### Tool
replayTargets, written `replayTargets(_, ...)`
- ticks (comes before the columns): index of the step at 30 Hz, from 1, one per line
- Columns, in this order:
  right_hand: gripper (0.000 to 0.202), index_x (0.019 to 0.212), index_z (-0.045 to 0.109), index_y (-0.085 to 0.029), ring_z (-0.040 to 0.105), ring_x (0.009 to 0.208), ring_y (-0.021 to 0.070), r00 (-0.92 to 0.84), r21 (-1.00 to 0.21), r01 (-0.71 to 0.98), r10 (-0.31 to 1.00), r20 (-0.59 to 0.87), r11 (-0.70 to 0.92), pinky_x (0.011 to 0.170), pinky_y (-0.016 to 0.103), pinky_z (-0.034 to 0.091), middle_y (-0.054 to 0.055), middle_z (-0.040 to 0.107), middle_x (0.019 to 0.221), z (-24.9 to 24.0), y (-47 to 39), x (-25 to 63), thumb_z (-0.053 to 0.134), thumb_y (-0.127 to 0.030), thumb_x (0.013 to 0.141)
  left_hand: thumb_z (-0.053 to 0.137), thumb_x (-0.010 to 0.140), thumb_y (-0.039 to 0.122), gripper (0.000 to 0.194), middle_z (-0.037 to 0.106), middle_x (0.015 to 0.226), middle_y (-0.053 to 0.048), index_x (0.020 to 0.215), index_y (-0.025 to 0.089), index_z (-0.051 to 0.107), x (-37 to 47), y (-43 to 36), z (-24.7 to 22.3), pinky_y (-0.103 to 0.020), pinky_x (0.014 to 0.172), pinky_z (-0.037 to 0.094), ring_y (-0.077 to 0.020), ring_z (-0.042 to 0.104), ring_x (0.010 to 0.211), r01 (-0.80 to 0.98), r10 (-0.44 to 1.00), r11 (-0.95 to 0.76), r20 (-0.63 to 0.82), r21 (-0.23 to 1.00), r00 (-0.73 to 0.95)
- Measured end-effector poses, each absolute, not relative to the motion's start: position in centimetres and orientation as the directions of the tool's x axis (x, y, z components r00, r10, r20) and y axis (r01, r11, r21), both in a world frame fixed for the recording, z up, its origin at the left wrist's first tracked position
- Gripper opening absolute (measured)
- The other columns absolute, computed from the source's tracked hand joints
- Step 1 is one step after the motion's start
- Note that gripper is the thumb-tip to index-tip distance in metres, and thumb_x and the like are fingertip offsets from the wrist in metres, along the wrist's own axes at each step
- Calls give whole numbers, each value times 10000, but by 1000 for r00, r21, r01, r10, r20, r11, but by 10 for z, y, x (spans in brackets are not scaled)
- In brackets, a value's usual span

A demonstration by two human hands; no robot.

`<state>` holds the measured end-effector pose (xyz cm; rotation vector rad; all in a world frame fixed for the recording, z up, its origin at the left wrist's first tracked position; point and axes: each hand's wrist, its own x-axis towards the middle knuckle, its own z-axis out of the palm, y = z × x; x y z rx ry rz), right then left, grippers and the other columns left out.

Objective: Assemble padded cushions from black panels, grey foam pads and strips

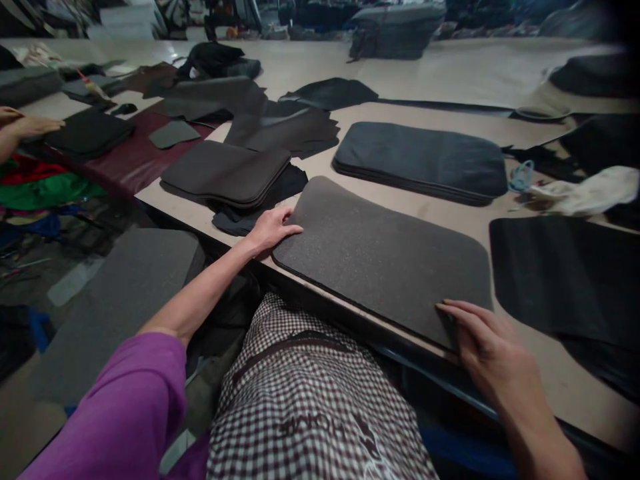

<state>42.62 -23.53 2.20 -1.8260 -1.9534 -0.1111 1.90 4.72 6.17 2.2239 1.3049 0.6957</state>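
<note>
In front of me a dark grey flat panel [385, 247] with rounded corners and a curved far edge lies on the table, close to its front edge. My left hand [271, 231] grips the panel's left end, with the thumb on its top face and the other fingers curled by the edge. At the near right corner, my right hand [493, 343] pinches the panel, fingers on top and the thumb hidden. Under its near edge a thin dark layer shows. Just beyond my left hand lies a stack of dark brown panels [227, 172] on black cloth.
Beyond the panel lies a stack of black panels [420, 160]. More black pieces [575, 273] sit at right, near a white cloth [595, 191]. Dark sheets [285, 127] spread behind. A grey padded block [135, 280] stands below the table at left. Another person's hand [30, 125] shows far left.
</note>
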Motion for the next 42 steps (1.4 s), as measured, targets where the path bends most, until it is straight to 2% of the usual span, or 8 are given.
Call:
replayTargets(14, 313, 1222, 683, -304, 685, 1079, 309, -16, -264, 955, 914, 405, 134, 935, 488, 567, 54, 707, 1261, 21, -235, 426, 424, -295, 1047, 818, 851, 406, 268, 668, 855, -17, 968, 199, 694, 17, 49, 58, -320, 759, 467, -194, 602, 793, 706, 883, -458, 183, 540, 433)
replayTargets(18, 330, 1256, 667, -288, 655, 1116, 310, -30, -250, 957, 910, 415, 145, 954, 481, 556, 80, 682, 1276, 19, -234, 425, 428, -241, 1033, 768, 904, 429, 467, 693, 1181, -125, 1272, 181, 625, 19, 37, 49, -401, 935, 510, -285, 630, 1094, 769, 857, -511, 296, 384, 422)
replayTargets(21, 322, 1205, 698, -251, 626, 1097, 332, -17, -223, 966, 891, 454, 133, 938, 516, 537, 123, 647, 1254, 14, -232, 425, 439, -246, 1014, 645, 992, 365, 581, 532, 1530, -195, 1517, 193, 465, 20, 27, 40, -491, 1135, 423, -333, 485, 1418, 786, 789, -578, 397, 219, 469)
replayTargets(24, 286, 1070, 719, -233, 618, 1043, 335, 4, -198, 975, 878, 479, 104, 882, 521, 523, 142, 624, 1196, 13, -228, 427, 442, -264, 1005, 500, 1049, 275, 428, 460, 1634, -165, 1474, 241, 542, 19, 24, 37, -555, 1204, 341, -335, 347, 1559, 748, 724, -658, 341, 80, 600)
replayTargets(28, 208, 983, 638, -228, 612, 1131, 358, 26, -257, 960, 877, 479, 112, 936, 555, 507, 150, 612, 1257, 19, -224, 434, 447, -304, 1010, 460, 1049, 242, 347, 436, 1655, -168, 1345, 224, 639, 24, 26, 52, -586, 1200, 363, -346, 347, 1568, 749, 735, -657, 295, 84, 611)
replayTargets(33, 357, 1274, 588, -187, 538, 1347, 388, 79, -281, 956, 859, 506, 78, 1112, 588, 466, 200, 557, 1441, 34, -200, 430, 464, -449, 1066, 437, 1080, 388, 464, 404, 1674, -188, 1488, 188, 534, 72, 10, 77, -517, 1264, 334, -303, 327, 1592, 620, 645, -761, 329, 191, 689)
replayTargets(39, 550, 1535, 453, -155, 422, 1490, 381, -32, -174, 977, 898, 438, 120, 1167, 584, 430, 220, 446, 1600, 32, -164, 388, 395, -503, 1113, 401, 1029, 689, 745, 300, 1743, -121, 1644, 270, 370, 124, -9, 62, -482, 1298, 232, -266, 256, 1629, 250, 268, -953, 92, 171, 959)
replayTargets(42, 605, 1585, 418, -158, 395, 1507, 391, -30, -112, 990, 917, 398, 81, 1181, 623, 375, 225, 425, 1619, 21, -161, 379, 332, -540, 1124, 360, 1021, 728, 781, 270, 1752, -116, 1655, 272, 358, 116, 8, 53, -476, 1310, 173, -268, 245, 1632, 307, 316, -943, 51, 130, 948)
